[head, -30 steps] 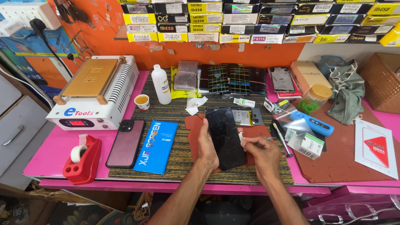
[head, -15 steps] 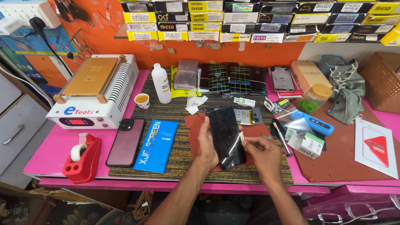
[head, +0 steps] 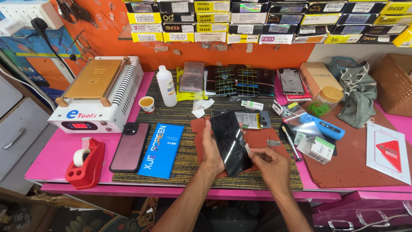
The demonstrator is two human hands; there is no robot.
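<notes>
My left hand (head: 211, 148) holds a black phone screen (head: 230, 141) by its left edge, tilted up over a reddish-brown mat (head: 257, 139). My right hand (head: 269, 165) is at the screen's lower right edge, its fingertips pinching something small and pale there. An opened phone body (head: 244, 118) lies flat just behind the screen.
A white heating machine (head: 96, 94) stands at the left, a red tape dispenser (head: 86, 163) near the front edge. A phone in a maroon case (head: 130, 146) and a blue box (head: 162, 150) lie on the woven mat. A white bottle (head: 166, 86), small cup (head: 147, 104), blue tool (head: 322, 125).
The screen has stayed tilted in my left hand with small shifts. My right hand has moved along its lower right edge and now pinches there.
</notes>
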